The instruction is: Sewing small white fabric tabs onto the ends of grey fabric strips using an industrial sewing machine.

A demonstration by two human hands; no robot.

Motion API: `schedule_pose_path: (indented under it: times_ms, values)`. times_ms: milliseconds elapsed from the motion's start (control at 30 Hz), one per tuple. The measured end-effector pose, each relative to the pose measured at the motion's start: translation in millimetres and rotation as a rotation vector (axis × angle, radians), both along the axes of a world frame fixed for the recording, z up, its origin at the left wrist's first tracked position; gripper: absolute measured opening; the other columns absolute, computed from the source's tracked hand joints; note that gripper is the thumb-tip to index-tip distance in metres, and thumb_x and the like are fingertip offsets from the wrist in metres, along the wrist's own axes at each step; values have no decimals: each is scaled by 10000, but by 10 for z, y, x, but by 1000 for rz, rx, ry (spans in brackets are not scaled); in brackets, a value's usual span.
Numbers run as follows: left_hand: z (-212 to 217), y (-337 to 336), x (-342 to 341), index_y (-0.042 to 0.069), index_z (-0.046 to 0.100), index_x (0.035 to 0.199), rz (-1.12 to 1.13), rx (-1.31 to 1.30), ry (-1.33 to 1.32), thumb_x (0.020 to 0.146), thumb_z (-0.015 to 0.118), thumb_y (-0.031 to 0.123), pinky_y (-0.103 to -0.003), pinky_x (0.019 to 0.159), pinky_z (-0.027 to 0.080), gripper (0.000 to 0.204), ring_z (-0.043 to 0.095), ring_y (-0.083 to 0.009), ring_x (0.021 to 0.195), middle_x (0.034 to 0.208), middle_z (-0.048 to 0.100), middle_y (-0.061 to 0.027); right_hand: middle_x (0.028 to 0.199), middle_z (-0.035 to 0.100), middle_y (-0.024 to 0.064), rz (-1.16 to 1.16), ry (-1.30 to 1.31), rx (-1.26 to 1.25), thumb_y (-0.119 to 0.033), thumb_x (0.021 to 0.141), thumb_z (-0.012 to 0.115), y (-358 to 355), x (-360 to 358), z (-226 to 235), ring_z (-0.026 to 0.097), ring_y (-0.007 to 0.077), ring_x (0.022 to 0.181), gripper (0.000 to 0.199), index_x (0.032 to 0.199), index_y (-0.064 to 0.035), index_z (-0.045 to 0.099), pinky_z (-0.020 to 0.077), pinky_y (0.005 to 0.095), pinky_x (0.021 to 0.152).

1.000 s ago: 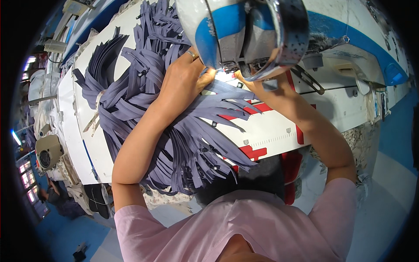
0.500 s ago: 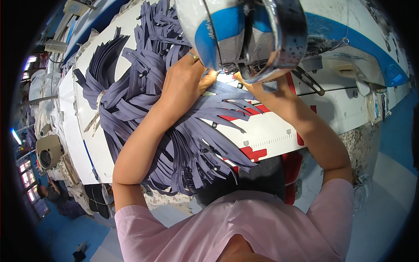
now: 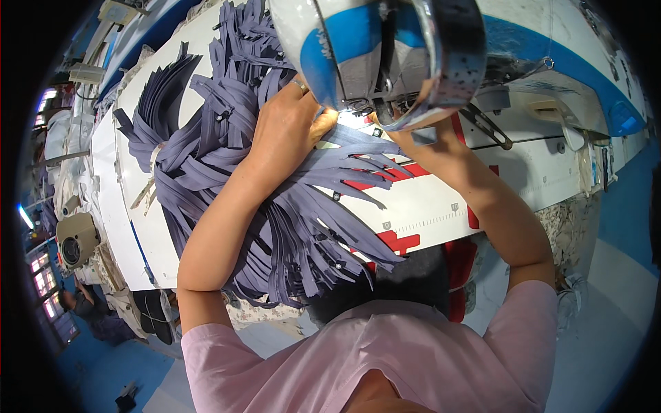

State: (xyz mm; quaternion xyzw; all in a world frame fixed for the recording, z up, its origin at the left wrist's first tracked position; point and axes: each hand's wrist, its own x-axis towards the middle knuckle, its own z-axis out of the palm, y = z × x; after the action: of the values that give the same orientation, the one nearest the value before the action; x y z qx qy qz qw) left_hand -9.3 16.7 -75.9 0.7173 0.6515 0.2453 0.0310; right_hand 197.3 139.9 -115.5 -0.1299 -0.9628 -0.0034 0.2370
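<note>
Zipper strip (image 3: 358, 148) under left hand (image 3: 286, 134) (grip flat, pressing), by right hand (image 3: 406, 134), grip hidden.

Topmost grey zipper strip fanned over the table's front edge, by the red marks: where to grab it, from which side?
Judgement only: pinch the free end of the zipper strip where it overhangs the white table, coming from the person's side. That end lies loose and flat, fanned clear of its neighbours; the far end is buried under the pile and the left hand.
</note>
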Motion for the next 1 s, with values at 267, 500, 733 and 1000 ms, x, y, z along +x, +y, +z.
schedule_pose_path:
  times_ms: [267, 500, 733, 1000]
  values:
    - [-1, 1, -16, 27, 633, 1005, -1, -25, 65, 817, 699, 93, -449, 678, 520, 209, 629, -379, 808, 998, 616, -174, 629, 638, 160, 21, 79, -62, -93, 724, 638, -29, -5, 64, 647, 328, 662, 97, 649, -33, 627, 469, 440, 665]
    - [-15, -34, 34, 14, 634, 950, 14, 3, 73, 817, 708, 122, -444, 652, 529, 187, 640, -359, 798, 1023, 622, -153, 650, 641, 158, -14, -64, -112, -123, 746, 649, -41, -8, 89, 638, 339, 665, 103, 693, -38, 626, 467, 436, 654]
    - [10, -2, 14, 21, 639, 976, 1, 44, 6, 836, 708, 144, -445, 676, 531, 199, 642, -358, 815, 1058, 618, -139, 675, 637, 156, -24, -18, -99, -156, 716, 687, -33, 17, 104, 630, 343, 689, 136, 681, -36, 634, 465, 434, 652]
    - [143, -136, 40, 37, 632, 1021, 31, -109, -1, 881, 701, 181, -435, 655, 517, 212, 636, -359, 773, 1012, 607, -127, 722, 575, 112, 196, 352, -397, -97, 686, 743, -66, 149, 336, 577, 325, 710, 212, 851, -19, 634, 441, 437, 644]
